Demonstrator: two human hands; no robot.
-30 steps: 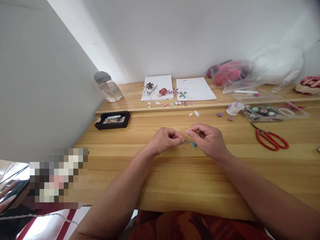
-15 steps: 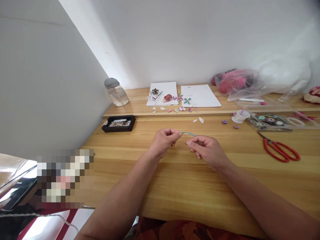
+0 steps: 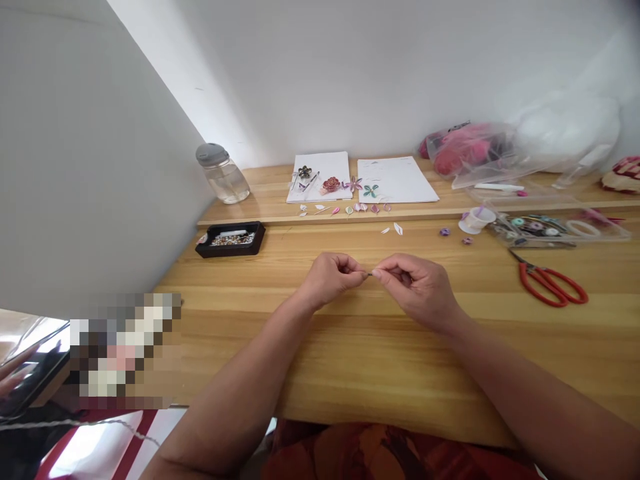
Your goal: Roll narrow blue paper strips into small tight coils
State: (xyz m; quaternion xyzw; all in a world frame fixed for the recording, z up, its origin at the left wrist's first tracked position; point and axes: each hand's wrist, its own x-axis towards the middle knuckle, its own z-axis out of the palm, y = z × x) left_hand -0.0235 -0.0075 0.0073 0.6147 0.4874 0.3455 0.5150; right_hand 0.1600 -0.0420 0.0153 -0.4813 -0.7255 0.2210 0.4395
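Note:
My left hand [image 3: 336,275] and my right hand [image 3: 419,283] meet above the middle of the wooden table, thumb pressed to fingers in each. Between the two pinches shows a small dark bit of a thin blue strip [image 3: 370,274]; the rest of it is hidden by my fingers. Just beyond my hands lie small white petal-shaped pieces [image 3: 398,229]. To the right of my right hand rest red-handled scissors [image 3: 550,280], their blades pointing up and left.
At the left stand a black tray [image 3: 231,250] of beads and a lidded water bottle [image 3: 225,177]. White paper [image 3: 397,183] and fabric-like flowers [image 3: 331,185] lie on the raised back ledge. Right of centre are a white spool [image 3: 477,220] and a clear box [image 3: 607,232] of small supplies.
My hands have come together at the fingertips. The blue strip, arched between them before, now shows only as a short dark bit. The whole view has shifted slightly.

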